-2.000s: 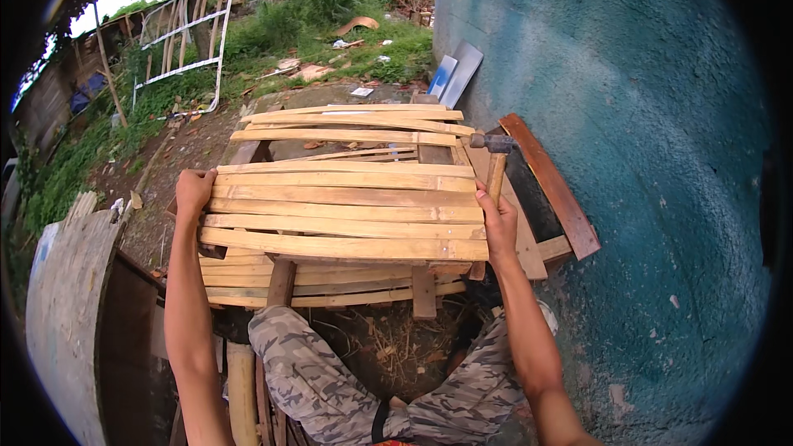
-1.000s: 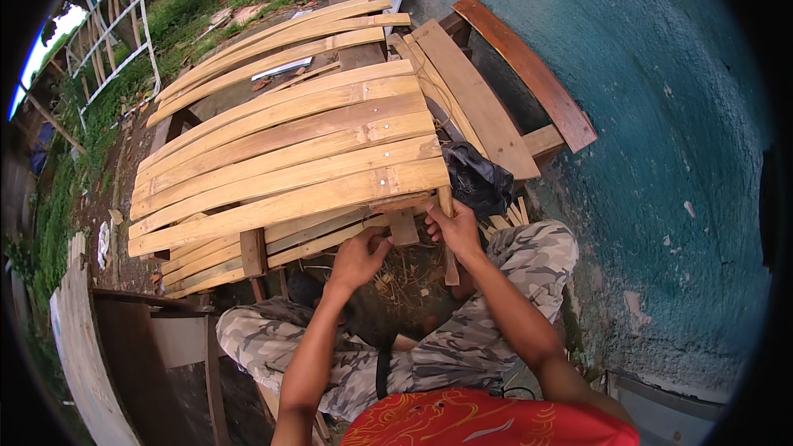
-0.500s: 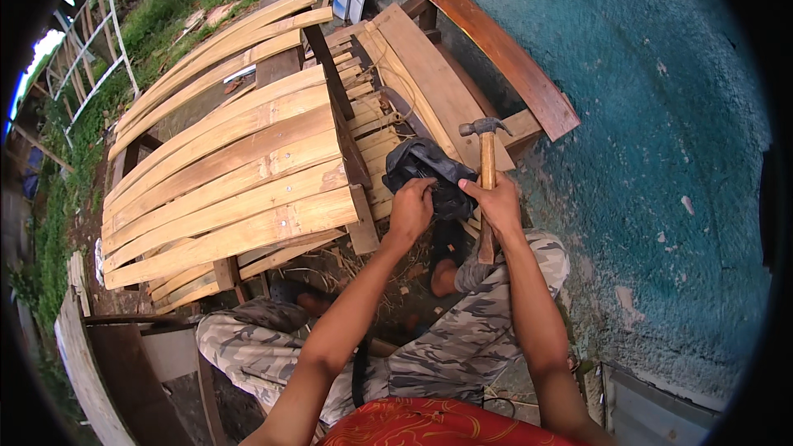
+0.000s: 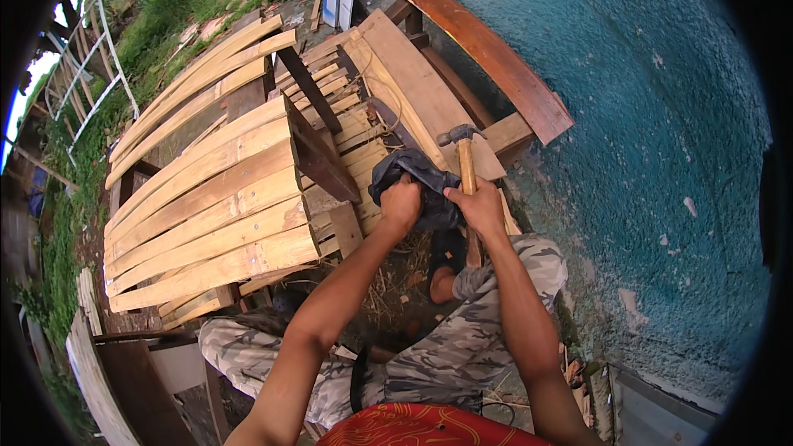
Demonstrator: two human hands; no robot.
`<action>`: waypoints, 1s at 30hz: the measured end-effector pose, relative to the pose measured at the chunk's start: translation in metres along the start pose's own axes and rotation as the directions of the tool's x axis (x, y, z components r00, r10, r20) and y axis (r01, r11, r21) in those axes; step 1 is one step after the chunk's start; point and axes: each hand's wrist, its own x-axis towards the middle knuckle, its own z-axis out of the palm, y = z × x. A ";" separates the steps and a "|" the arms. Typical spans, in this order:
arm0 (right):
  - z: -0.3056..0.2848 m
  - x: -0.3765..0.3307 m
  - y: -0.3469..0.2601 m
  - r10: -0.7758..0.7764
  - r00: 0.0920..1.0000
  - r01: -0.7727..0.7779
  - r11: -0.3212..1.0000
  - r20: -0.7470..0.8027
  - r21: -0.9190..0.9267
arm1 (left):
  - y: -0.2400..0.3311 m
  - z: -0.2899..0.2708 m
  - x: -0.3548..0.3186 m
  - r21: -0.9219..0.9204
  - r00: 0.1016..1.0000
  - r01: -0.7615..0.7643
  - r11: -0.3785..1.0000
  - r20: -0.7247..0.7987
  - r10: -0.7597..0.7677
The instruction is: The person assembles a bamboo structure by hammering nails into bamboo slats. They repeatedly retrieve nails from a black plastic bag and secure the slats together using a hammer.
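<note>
A crumpled black plastic bag is held in front of me, above my lap. My left hand is at the bag's mouth, its fingers curled and dipping inside, so their tips and anything in them are hidden. With my right hand I grip a claw hammer by its wooden handle, head up, while the thumb pinches the rim of the bag. To the left stands a slatted wooden piece with pale, curved boards fixed across dark supports.
A teal wall rises on the right. Against it sits a wooden bench frame with a reddish-brown board. Loose slats lie beyond the bag. Grass and a white metal frame are at far left.
My left hand has gone deeper into the bag, hiding the fingertips seen before. The nearer slatted section sits tilted differently, its right end lower and farther left in view. The hammer stays in my right hand.
</note>
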 end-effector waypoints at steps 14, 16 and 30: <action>0.001 0.007 0.012 -0.016 1.000 0.015 0.994 -0.004 -0.106 | -0.026 -0.009 0.016 -0.111 0.878 -0.390 0.914 -0.345 0.332; 0.000 0.006 0.011 -0.043 0.999 0.043 0.998 0.007 -0.052 | -0.030 -0.017 0.010 -0.425 0.979 -0.153 0.892 -0.190 0.077; 0.025 0.012 0.021 0.028 0.995 -0.039 0.994 0.100 0.103 | -0.011 -0.050 0.035 -0.389 0.974 0.225 0.893 0.091 -0.206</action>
